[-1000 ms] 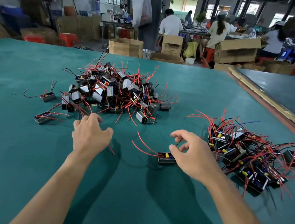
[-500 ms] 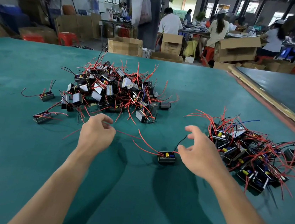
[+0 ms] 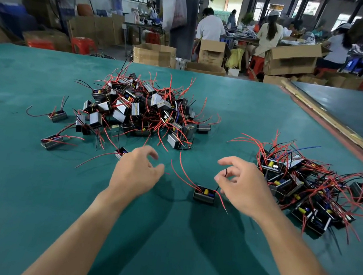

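Newly, head view: the left hand has been brought from the unsorted pile toward centre, fingers curled. A second module lies just beside it, and whether anything is gripped cannot be told. The black lead of the lone module, resting on the green table, is now pinched by the right hand. Lifting is judged imminent.

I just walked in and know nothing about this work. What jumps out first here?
Two tangled heaps of small black modules bristling with red wires: the big heap mid-table, the second heap at the right. Nearer, on the green table between the left hand and right hand, lies a single module, whose black wire the right hand seems to pinch.
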